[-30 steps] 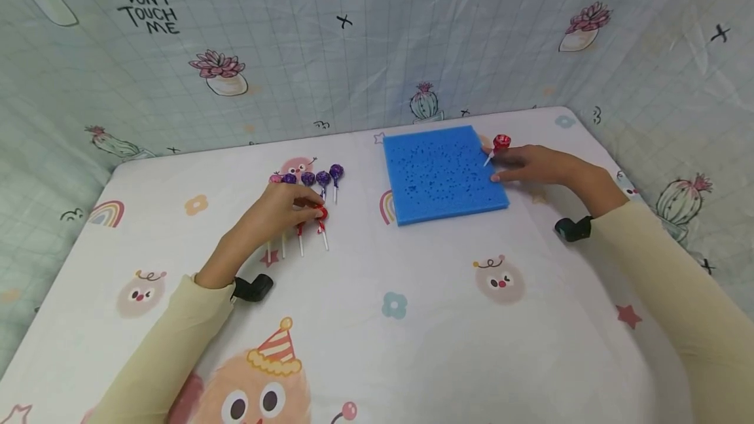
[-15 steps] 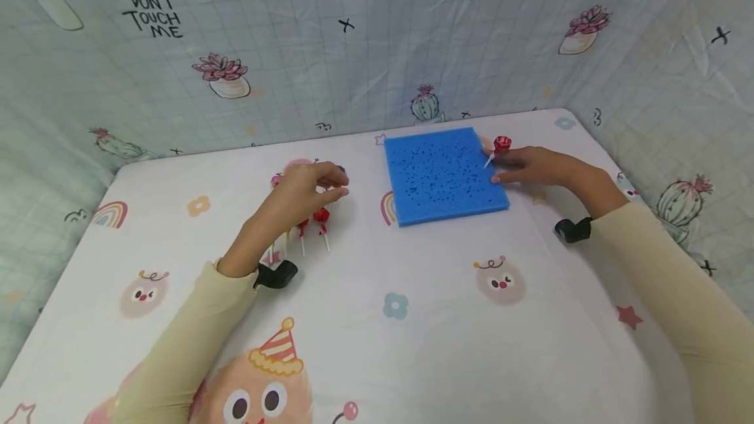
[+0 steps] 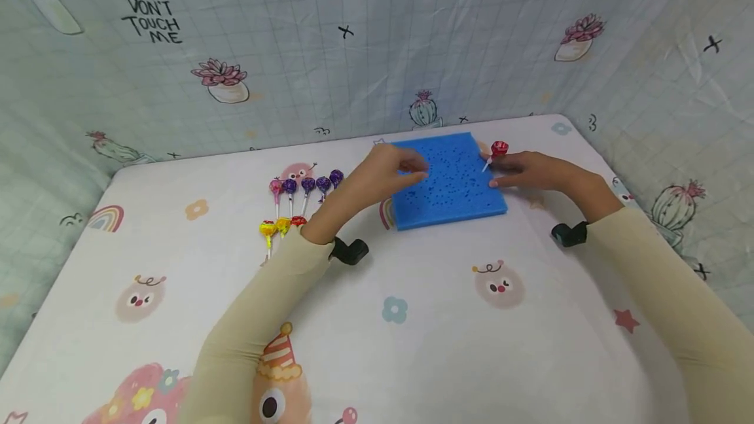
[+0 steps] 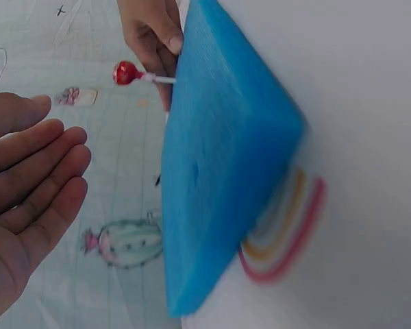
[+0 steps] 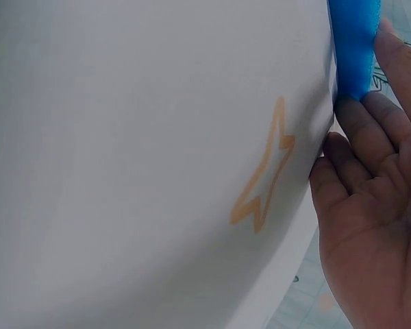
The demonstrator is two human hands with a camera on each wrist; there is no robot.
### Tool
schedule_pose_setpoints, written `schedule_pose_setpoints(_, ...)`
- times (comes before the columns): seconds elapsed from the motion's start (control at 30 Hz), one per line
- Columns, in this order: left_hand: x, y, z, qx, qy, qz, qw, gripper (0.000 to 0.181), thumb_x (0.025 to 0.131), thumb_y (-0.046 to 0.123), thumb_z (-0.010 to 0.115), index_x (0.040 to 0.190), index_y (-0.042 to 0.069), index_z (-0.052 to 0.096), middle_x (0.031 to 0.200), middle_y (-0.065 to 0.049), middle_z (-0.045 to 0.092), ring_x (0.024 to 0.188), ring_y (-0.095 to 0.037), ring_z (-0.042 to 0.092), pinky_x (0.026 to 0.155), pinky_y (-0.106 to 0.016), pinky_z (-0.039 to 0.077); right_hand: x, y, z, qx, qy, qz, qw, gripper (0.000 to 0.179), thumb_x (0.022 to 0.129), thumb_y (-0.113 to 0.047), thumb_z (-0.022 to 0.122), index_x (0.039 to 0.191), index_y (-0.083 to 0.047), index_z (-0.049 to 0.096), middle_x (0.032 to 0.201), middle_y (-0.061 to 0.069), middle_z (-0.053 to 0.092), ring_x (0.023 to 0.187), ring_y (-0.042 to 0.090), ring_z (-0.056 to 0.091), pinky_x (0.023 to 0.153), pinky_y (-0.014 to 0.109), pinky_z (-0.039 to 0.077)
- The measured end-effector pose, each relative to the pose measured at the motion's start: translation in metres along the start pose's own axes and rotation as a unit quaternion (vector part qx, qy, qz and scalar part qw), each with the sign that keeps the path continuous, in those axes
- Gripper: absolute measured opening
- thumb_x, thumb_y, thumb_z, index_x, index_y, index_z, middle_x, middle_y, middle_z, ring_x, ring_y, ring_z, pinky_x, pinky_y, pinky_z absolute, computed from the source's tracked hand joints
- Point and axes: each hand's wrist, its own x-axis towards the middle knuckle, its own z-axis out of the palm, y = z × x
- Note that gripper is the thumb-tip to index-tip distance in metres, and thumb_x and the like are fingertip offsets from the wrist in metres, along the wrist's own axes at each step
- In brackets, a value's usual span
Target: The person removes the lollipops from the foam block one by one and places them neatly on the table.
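Note:
My left hand (image 3: 391, 172) hovers above the left part of a blue foam board (image 3: 459, 195), its fingers extended and holding nothing. In the left wrist view, the fingers of that left hand (image 4: 27, 171) are apart from the board. My right hand (image 3: 533, 169) rests at the board's right edge, fingers and thumb touching it; the right wrist view shows its fingertips (image 5: 353, 113) against the foam. A red lollipop (image 3: 499, 148) stands with its stick in the board near that edge. Small holes dot the board's top.
Left of the board lie lollipops in two rows: a pink one (image 3: 275, 186) and several purple ones (image 3: 308, 184) behind, yellow ones (image 3: 268, 228) and a red one (image 3: 298, 221) in front. My left forearm hides part of the front row. A patterned cloth wall (image 3: 330, 84) rises behind the table.
My left hand has moved right from above the lollipops to above the foam board, uncovering most of both rows. The right hand and the upright red lollipop have stayed in place.

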Motion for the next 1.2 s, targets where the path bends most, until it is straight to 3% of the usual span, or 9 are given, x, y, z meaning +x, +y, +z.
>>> schedule_pose_setpoints(0.27,0.050,0.012,0.022,-0.009,-0.034,0.006,0.9994,0.026,0.101,0.019,0.066,0.120,0.002,0.073,0.114,-0.006,0.075,0.106,-0.014,0.070,0.090,-0.023,0.056,0.003,0.002,0.002,0.001,-0.007,0.000,1.0000,0.084,0.096,-0.054,0.065,0.157,-0.005,0.035,0.158,0.025,0.036,0.147,0.049,0.028,0.114,0.069,0.028)
schedule_pose_setpoints(0.47,0.081,0.011,0.037,0.002,-0.056,0.008,0.9984,0.036,0.101,0.018,0.065,0.133,0.001,0.064,0.132,-0.011,0.067,0.123,-0.019,0.063,0.101,-0.024,0.050,0.004,0.005,0.006,0.007,-0.005,0.001,1.0000,0.081,0.097,-0.051,0.065,0.155,-0.002,0.038,0.158,0.025,0.037,0.147,0.049,0.028,0.114,0.068,0.028)
schedule_pose_setpoints(0.6,0.097,0.009,0.046,-0.015,-0.066,-0.003,0.9977,0.044,0.100,0.016,0.066,0.141,0.003,0.057,0.142,-0.012,0.060,0.130,-0.017,0.058,0.104,-0.021,0.047,0.004,0.007,0.006,0.007,-0.005,-0.006,0.9999,0.079,0.097,-0.050,0.065,0.155,-0.003,0.039,0.159,0.024,0.037,0.147,0.048,0.028,0.114,0.068,0.027)
schedule_pose_setpoints(0.73,0.111,0.011,0.053,-0.042,-0.065,-0.012,0.9969,0.048,0.098,0.015,0.069,0.143,0.004,0.054,0.146,-0.010,0.057,0.130,-0.015,0.057,0.101,-0.018,0.048,0.003,0.007,0.005,0.004,0.000,-0.014,0.9999,0.077,0.098,-0.049,0.065,0.155,-0.003,0.040,0.158,0.023,0.038,0.147,0.048,0.029,0.115,0.068,0.027)
schedule_pose_setpoints(0.9,0.124,0.016,0.061,-0.070,-0.066,-0.001,0.9954,0.047,0.098,0.012,0.069,0.141,0.000,0.054,0.142,-0.011,0.059,0.127,-0.017,0.060,0.097,-0.015,0.049,0.003,0.008,0.003,0.005,-0.001,-0.006,1.0000,0.077,0.098,-0.048,0.065,0.155,-0.002,0.039,0.158,0.023,0.038,0.148,0.047,0.029,0.115,0.068,0.027)
schedule_pose_setpoints(1.2,0.134,0.019,0.074,-0.093,-0.037,-0.014,0.9949,0.037,0.100,0.014,0.067,0.133,0.000,0.059,0.130,-0.010,0.066,0.119,-0.015,0.063,0.091,-0.014,0.051,0.005,0.008,0.002,0.007,0.002,-0.019,0.9998,0.075,0.099,-0.044,0.066,0.152,0.003,0.041,0.155,0.026,0.041,0.146,0.047,0.032,0.115,0.066,0.029)
